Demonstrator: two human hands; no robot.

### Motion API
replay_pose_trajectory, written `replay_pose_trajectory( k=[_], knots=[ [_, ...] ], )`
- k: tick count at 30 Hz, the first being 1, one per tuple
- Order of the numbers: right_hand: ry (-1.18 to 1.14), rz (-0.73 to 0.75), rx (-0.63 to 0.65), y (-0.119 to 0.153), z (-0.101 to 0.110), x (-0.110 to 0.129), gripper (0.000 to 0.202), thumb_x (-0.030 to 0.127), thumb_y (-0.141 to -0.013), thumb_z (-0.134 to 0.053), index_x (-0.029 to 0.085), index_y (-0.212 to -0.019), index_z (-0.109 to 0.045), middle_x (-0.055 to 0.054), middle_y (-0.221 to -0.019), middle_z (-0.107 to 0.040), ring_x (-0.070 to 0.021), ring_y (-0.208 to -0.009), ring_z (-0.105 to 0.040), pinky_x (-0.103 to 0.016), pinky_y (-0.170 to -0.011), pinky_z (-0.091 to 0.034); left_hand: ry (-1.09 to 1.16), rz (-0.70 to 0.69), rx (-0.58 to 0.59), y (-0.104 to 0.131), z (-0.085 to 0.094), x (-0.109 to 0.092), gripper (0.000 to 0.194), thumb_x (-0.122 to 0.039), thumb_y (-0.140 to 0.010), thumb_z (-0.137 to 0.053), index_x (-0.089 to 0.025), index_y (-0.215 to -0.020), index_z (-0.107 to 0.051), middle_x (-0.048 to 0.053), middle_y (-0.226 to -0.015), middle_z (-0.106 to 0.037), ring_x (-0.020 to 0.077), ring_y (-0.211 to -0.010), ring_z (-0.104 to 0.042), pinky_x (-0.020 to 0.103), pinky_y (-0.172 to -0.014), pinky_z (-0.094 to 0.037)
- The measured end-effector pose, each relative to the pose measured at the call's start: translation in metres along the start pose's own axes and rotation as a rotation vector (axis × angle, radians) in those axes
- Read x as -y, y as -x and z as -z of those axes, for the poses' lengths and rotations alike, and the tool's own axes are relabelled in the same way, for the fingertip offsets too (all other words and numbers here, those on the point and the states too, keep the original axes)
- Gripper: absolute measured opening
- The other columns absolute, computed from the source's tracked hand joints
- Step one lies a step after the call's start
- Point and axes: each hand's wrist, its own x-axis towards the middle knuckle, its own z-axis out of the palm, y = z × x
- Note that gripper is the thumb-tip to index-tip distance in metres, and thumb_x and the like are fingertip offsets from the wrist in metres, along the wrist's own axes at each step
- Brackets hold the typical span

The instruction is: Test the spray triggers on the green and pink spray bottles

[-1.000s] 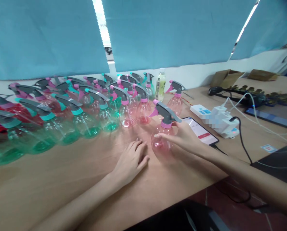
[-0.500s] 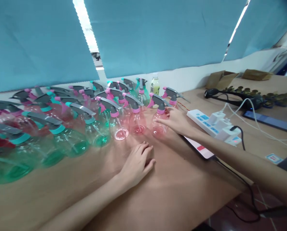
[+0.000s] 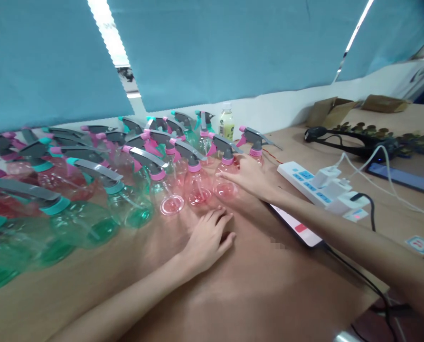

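Note:
My right hand [image 3: 249,176] is wrapped around the side of a pink spray bottle [image 3: 226,183] with a grey and pink trigger head. The thumb lies across its front and the other fingers are partly hidden behind it. This bottle stands upright at the right end of the front row, beside another pink spray bottle [image 3: 197,187]. My left hand [image 3: 206,237] rests palm down on the table with fingers apart, holding nothing. Just beyond it stands a clear spray bottle with a pink collar [image 3: 169,192].
Green spray bottles [image 3: 133,209] and several more fill the left side. A drink bottle [image 3: 227,124] stands at the back. To the right lie a power strip [image 3: 300,179], a phone [image 3: 300,228] with a cable, black headgear [image 3: 354,145] and a cardboard box [image 3: 329,111].
My right hand has shifted the pink spray bottle slightly left and back, closer to its neighbour. My left hand stays on the table. The camera view has turned a little.

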Motion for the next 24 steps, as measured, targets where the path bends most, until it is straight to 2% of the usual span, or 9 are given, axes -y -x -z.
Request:
replay_pose_trajectory(
  k=[5, 9, 11, 13, 15, 18, 21, 24],
  knots=[
    [-0.008, -0.049, 0.028, 0.005, 0.0, -0.003, 0.054, 0.044, -0.071, -0.077, 0.015, -0.113, -0.061, -0.017, -0.117, -0.065, -0.0324, -0.113, -0.059, -0.049, -0.098, -0.045, 0.007, -0.007, -0.007, -0.003, -0.002, 0.0, 0.037, -0.03, -0.093, -0.054, -0.016, -0.127, -0.051, 0.016, -0.134, -0.054, 0.0325, -0.127, -0.049, 0.051, -0.102, -0.043],
    [-0.069, -0.055, 0.029, 0.015, 0.019, -0.008, 0.059, 0.049, -0.072, -0.076, 0.016, -0.118, -0.06, -0.014, -0.121, -0.065, -0.0292, -0.11, -0.061, -0.045, -0.092, -0.048, 0.01, -0.006, -0.001, -0.003, -0.002, 0.001, 0.038, -0.03, -0.094, -0.054, -0.015, -0.128, -0.051, 0.017, -0.134, -0.054, 0.0325, -0.127, -0.049, 0.05, -0.102, -0.043],
    [-0.12, -0.075, 0.025, 0.019, 0.035, -0.014, 0.046, 0.048, -0.075, -0.073, 0.018, -0.11, -0.065, -0.01, -0.109, -0.07, -0.0242, -0.091, -0.066, -0.04, -0.081, -0.052, 0.014, -0.012, -0.002, -0.004, -0.002, 0.002, 0.037, -0.03, -0.094, -0.054, -0.016, -0.128, -0.051, 0.016, -0.134, -0.054, 0.0321, -0.127, -0.049, 0.05, -0.102, -0.042],
    [-0.146, -0.133, 0.007, 0.023, 0.049, -0.023, 0.033, 0.049, -0.079, -0.068, 0.019, -0.093, -0.069, -0.006, -0.091, -0.073, -0.0193, -0.072, -0.065, -0.035, -0.068, -0.051, 0.018, -0.02, -0.005, -0.005, -0.002, 0.003, 0.035, -0.029, -0.093, -0.053, -0.018, -0.127, -0.051, 0.015, -0.133, -0.055, 0.0316, -0.127, -0.049, 0.05, -0.102, -0.043],
    [-0.125, -0.197, -0.074, 0.023, 0.058, -0.035, 0.033, 0.052, -0.079, -0.067, 0.019, -0.085, -0.069, -0.005, -0.08, -0.071, -0.0181, -0.068, -0.062, -0.033, -0.066, -0.048, 0.021, -0.028, -0.003, -0.007, -0.003, 0.004, 0.034, -0.028, -0.093, -0.053, -0.019, -0.126, -0.052, 0.014, -0.133, -0.055, 0.0313, -0.126, -0.05, 0.05, -0.101, -0.044],
    [-0.037, -0.289, -0.175, 0.019, 0.056, -0.053, 0.046, 0.058, -0.072, -0.069, 0.016, -0.09, -0.067, -0.01, -0.092, -0.07, -0.0228, -0.079, -0.063, -0.037, -0.073, -0.049, 0.035, -0.037, 0.004, -0.012, -0.005, 0.002, 0.033, -0.026, -0.094, -0.053, -0.019, -0.126, -0.052, 0.014, -0.134, -0.054, 0.031, -0.127, -0.049, 0.049, -0.101, -0.044],
    [-0.054, -0.324, -0.181, 0.008, 0.042, -0.067, 0.064, 0.058, -0.067, -0.073, 0.009, -0.107, -0.062, -0.021, -0.115, -0.064, -0.0296, -0.1, -0.062, -0.044, -0.088, -0.048, 0.061, -0.054, 0.01, -0.017, -0.009, -0.002, 0.033, -0.024, -0.093, -0.054, -0.017, -0.125, -0.052, 0.015, -0.136, -0.053, 0.0306, -0.128, -0.048, 0.049, -0.103, -0.043],
    [-0.088, -0.307, -0.154, -0.005, 0.028, -0.074, 0.072, 0.061, -0.069, -0.07, 0.011, -0.119, -0.057, -0.021, -0.127, -0.06, -0.0315, -0.117, -0.057, -0.045, -0.096, -0.044, 0.098, -0.082, -0.005, -0.021, -0.012, -0.006, 0.03, -0.024, -0.094, -0.053, -0.02, -0.123, -0.052, 0.013, -0.136, -0.053, 0.0289, -0.128, -0.048, 0.048, -0.104, -0.044]
  ],
)
